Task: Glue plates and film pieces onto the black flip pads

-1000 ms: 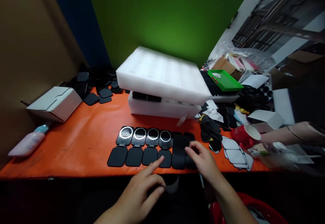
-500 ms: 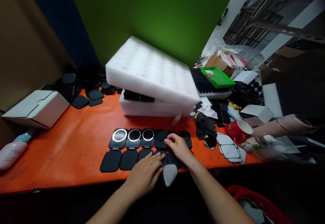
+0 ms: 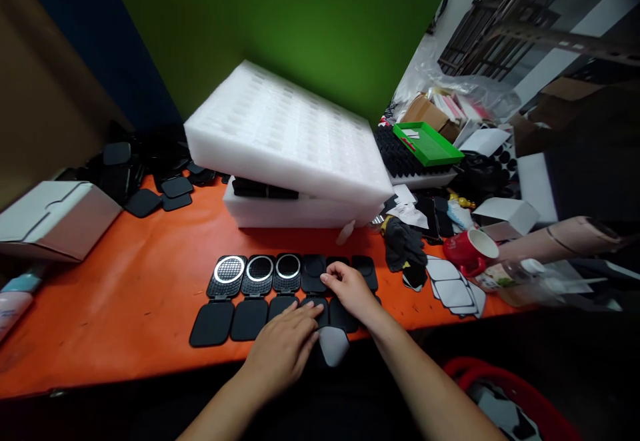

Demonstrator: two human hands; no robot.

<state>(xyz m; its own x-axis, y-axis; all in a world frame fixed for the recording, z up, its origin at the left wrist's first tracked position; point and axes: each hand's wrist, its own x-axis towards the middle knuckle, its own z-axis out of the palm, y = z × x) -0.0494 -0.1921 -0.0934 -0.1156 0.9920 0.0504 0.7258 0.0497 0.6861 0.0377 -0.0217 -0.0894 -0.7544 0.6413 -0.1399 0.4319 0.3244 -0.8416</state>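
Note:
A row of open black hinged cases point(image 3: 250, 294) lies near the front edge of the orange table point(image 3: 135, 281). The three on the left show silver rings with mesh. My left hand point(image 3: 283, 348) lies flat on the lower flaps of the middle cases, fingers stretched out, with a grey rounded sheet point(image 3: 334, 346) by its fingertips. My right hand point(image 3: 350, 288) rests on the fifth case in the row, fingers curled and pressing on its upper half. What is under those fingers is hidden.
Two stacked white foam trays point(image 3: 285, 141) stand behind the cases. A white box point(image 3: 50, 218) sits left, loose black pads point(image 3: 145, 174) at back left. Right: black glove point(image 3: 403, 244), red mug point(image 3: 467, 251), white stickers point(image 3: 453, 288), green tray point(image 3: 427, 142), clutter. A red bin point(image 3: 500, 401) is below.
Both hands moved forward onto the cases one second ago; my left hand went from pointing to lying flat. In the last half second only the camera shifted slightly.

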